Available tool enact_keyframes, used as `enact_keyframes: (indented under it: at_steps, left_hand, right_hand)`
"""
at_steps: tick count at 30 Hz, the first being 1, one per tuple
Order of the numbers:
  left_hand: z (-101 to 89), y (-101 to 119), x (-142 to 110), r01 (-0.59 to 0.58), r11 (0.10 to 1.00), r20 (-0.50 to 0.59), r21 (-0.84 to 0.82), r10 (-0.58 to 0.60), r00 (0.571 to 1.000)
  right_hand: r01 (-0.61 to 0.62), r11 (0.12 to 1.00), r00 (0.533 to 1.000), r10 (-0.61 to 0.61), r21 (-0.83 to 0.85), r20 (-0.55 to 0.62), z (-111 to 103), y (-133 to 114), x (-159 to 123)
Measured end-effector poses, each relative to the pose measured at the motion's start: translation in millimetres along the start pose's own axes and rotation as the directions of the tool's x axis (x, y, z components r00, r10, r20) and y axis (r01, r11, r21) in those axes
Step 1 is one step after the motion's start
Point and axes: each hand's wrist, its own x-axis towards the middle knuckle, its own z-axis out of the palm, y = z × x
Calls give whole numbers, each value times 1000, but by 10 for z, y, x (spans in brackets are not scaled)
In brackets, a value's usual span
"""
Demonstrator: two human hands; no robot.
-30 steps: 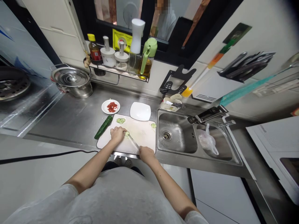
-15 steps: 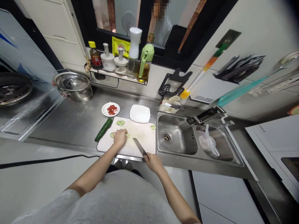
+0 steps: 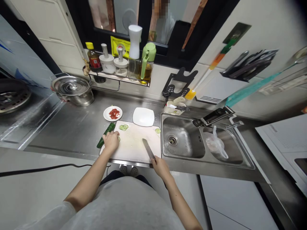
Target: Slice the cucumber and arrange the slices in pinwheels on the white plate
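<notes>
My right hand (image 3: pixel 161 166) is closed round the handle of a kitchen knife (image 3: pixel 148 148), whose blade points up and left over the white cutting board (image 3: pixel 134 150). At the board's left edge my left hand (image 3: pixel 111 141) is bent over cucumber slices, and one cucumber slice (image 3: pixel 119 139) shows beside its thumb. Its fingertips reach the dark green cucumber (image 3: pixel 110 127), which lies slanted along that edge, partly covered by the hand. A small group of cucumber slices (image 3: pixel 123 127) lies at the board's upper left. Another little pile of slices (image 3: pixel 157 130) is at the upper right corner.
Behind the board stand a plate of chopped red pieces (image 3: pixel 110 118) and a white square plate (image 3: pixel 143 117). To the right is the double sink (image 3: pixel 183 155) with a plastic bag (image 3: pixel 215 145). A lidded steel pot (image 3: pixel 82 97) and a bottle rack (image 3: pixel 120 77) are farther back.
My left hand has slid left across the board to the cucumber, and the slices under it have shifted left too. My right hand and the knife have moved slightly right.
</notes>
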Motion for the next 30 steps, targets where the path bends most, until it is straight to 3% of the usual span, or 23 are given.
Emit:
enact_keyframes:
  at_steps: [6,10,16,22,30]
  left_hand:
    - [6,381,319,-74,995,-96,-62,67,993]
    - [74,544,556,-104,992,-65,-72,99,993]
    - [182,514,658,-188,982,-41,3,188,981]
    - [208,482,714,-178,984,-45,19,178,983]
    - [95,487,638,-157,988,-113,-3,156,981]
  right_hand:
    - [15,1000,1000,-15,-18,-3,-39,-23,46]
    - [22,1000,1000,-23,-19,-9,-38,-30,61]
    - [25,1000,1000,-25,5,-6,9,7,78]
    - [35,999,999,-35,24,-12,21,42,110]
    - [36,999,999,-36,-1,18,-19,10,175]
